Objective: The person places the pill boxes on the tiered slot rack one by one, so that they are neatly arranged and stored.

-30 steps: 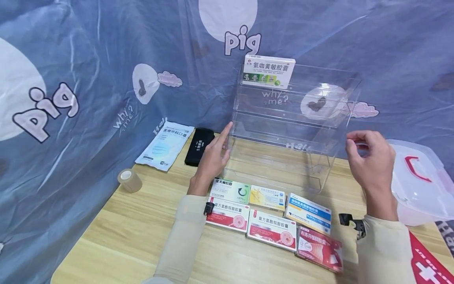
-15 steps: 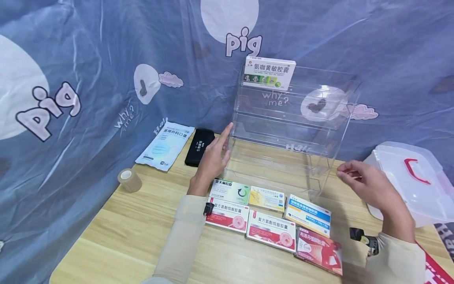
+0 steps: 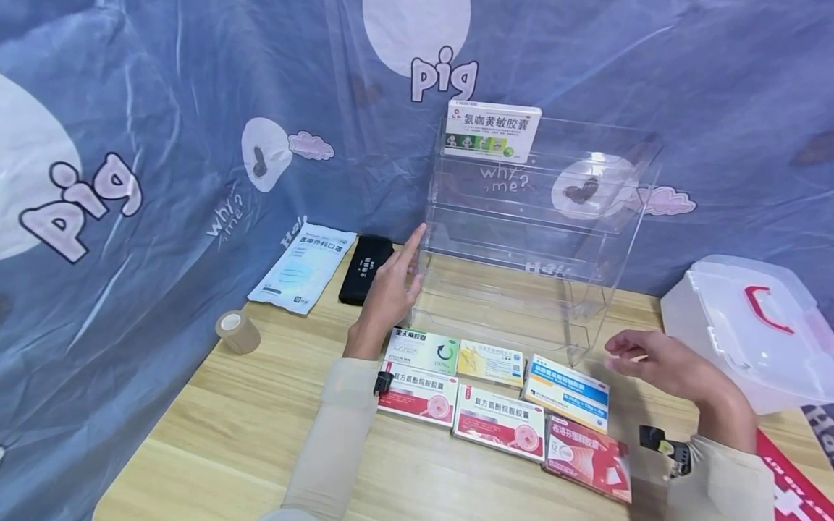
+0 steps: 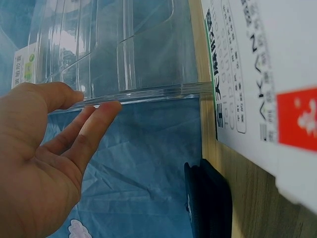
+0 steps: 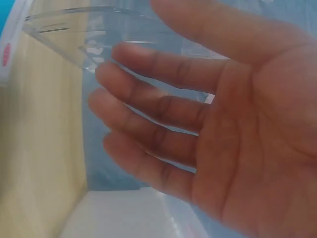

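In the head view my left hand [image 3: 389,293] touches the left side of a clear tiered display rack [image 3: 521,235], index finger extended. The left wrist view shows its fingertips [image 4: 111,108] against the side panel's edge. My right hand [image 3: 667,365] hovers right of the rack's foot, beside a blue-and-white medicine box [image 3: 567,391]. Its fingers [image 5: 148,104] are loosely bent and hold nothing in the right wrist view. A white-and-green medicine box [image 3: 491,132] stands upright on the rack's top tier, at the left.
Several other medicine boxes [image 3: 498,420] lie in two rows before the rack. A mask packet [image 3: 302,268], black pouch [image 3: 365,271] and tape roll [image 3: 237,332] are at left. A lidded first-aid box [image 3: 730,318] stands right. Patterned curtain [image 3: 195,87] hangs behind.
My right hand has moved down and away from the rack's right side to hover lower, nearer the boxes, its fingers looser. The left hand keeps its place.
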Demonstrator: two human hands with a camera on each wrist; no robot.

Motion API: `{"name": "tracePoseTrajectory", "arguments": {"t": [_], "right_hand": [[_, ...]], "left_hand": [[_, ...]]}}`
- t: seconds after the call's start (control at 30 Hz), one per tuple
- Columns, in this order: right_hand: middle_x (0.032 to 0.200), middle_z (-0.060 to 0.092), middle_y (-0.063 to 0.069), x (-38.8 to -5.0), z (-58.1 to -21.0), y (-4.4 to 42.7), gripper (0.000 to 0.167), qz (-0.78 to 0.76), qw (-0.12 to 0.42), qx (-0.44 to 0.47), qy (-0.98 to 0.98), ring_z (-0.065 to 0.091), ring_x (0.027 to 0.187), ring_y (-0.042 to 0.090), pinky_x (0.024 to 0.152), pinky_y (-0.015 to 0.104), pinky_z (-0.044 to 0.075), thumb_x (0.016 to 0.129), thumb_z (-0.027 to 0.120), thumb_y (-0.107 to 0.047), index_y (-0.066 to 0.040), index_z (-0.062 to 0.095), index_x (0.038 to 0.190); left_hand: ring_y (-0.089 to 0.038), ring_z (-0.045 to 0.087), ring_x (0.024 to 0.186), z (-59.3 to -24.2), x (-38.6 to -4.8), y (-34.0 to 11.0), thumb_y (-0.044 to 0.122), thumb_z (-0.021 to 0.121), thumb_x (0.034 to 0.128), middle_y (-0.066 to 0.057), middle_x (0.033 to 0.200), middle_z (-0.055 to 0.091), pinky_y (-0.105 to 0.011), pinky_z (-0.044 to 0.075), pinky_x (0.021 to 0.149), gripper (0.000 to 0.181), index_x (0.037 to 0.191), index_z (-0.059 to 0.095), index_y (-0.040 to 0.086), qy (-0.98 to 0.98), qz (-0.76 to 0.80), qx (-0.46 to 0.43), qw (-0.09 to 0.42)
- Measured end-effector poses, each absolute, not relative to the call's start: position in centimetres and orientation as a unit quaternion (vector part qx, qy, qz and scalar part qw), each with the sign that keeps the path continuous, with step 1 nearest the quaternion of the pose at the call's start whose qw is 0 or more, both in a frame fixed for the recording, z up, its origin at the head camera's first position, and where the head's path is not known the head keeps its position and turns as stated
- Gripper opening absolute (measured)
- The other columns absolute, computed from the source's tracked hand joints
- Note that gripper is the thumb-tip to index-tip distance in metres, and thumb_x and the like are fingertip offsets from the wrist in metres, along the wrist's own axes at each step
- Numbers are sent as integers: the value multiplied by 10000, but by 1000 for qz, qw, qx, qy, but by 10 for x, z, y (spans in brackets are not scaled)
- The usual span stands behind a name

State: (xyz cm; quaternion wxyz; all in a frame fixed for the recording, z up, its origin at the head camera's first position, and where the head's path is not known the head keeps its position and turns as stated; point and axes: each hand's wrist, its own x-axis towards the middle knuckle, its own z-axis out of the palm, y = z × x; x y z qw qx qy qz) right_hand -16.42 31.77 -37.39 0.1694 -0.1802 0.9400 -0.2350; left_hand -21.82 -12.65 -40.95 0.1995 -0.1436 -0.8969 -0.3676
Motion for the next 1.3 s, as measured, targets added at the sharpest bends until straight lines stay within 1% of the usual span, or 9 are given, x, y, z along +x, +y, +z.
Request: {"name": "tracePoseTrajectory", "arguments": {"t": [0.07, 0.17, 0.27, 0.43, 0.67, 0.83, 0.93, 1.07, 1.3], "right_hand": [[1127, 746, 117, -164, -375, 317, 340, -228, 184, -179, 939, 682, 1002, 146, 797, 235, 576, 1005, 750, -172, 74, 687, 1230], [1159, 744, 158, -165, -378, 316, 406, -213, 210, -178, 937, 694, 1060, 291, 847, 339, 595, 986, 777, -218, 78, 680, 1247], [1196, 735, 194, -166, -382, 314, 481, -204, 236, -178, 933, 689, 1097, 350, 886, 477, 605, 969, 796, -256, 82, 667, 1286], [1222, 724, 218, -166, -390, 307, 564, -196, 261, -175, 929, 682, 1119, 386, 903, 575, 593, 948, 814, -312, 79, 656, 1321], [1224, 708, 241, -166, -394, 300, 605, -190, 271, -155, 931, 676, 1135, 433, 917, 606, 593, 918, 839, -331, 85, 647, 1313], [1233, 711, 227, -165, -396, 294, 632, -195, 292, -148, 925, 679, 1135, 403, 952, 635, 578, 877, 882, -327, 61, 646, 1317], [1245, 707, 225, -165, -398, 291, 660, -196, 303, -138, 923, 670, 1151, 397, 982, 659, 557, 847, 907, -290, 59, 629, 1335], [1245, 690, 250, -164, -401, 290, 697, -191, 313, -123, 922, 653, 1161, 417, 1009, 676, 531, 826, 917, -229, 90, 596, 1356], [1232, 672, 258, -164, -404, 291, 720, -205, 337, -96, 914, 635, 1137, 399, 1025, 657, 525, 804, 910, -152, 138, 563, 1364]], "left_hand": [[-274, 674, 1042, -410, -218, -126, -37, 694, 998, -152, 1256, 675, -428, 623, 913, 932, 1730, 241, 319, -896, -369, -144, 199], [-274, 674, 1050, -410, -219, -126, -38, 693, 998, -157, 1264, 675, -424, 621, 925, 928, 1730, 243, 311, -895, -370, -145, 201], [-273, 672, 1051, -411, -219, -127, -33, 691, 999, -147, 1230, 674, -422, 618, 927, 922, 1730, 244, 307, -896, -368, -146, 203], [-265, 666, 1042, -411, -218, -127, -20, 696, 1003, -126, 1179, 669, -421, 614, 921, 923, 1731, 239, 318, -900, -362, -139, 199], [-261, 646, 1033, -411, -218, -126, -32, 688, 1002, -140, 1166, 666, -421, 602, 919, 924, 1731, 237, 312, -897, -368, -144, 197], [-256, 638, 1017, -410, -218, -126, -33, 697, 996, -121, 1137, 657, -427, 599, 905, 931, 1730, 243, 316, -897, -367, -144, 201], [-256, 638, 1025, -410, -219, -126, -31, 696, 998, -115, 1148, 654, -428, 598, 913, 936, 1730, 236, 325, -898, -367, -142, 199], [-272, 646, 1037, -410, -219, -127, -27, 690, 1003, -120, 1169, 655, -433, 598, 918, 928, 1731, 234, 326, -898, -367, -141, 198], [-257, 657, 1044, -410, -218, -126, -35, 693, 996, -119, 1183, 664, -419, 606, 924, 927, 1727, 250, 325, -897, -368, -141, 200]]}}
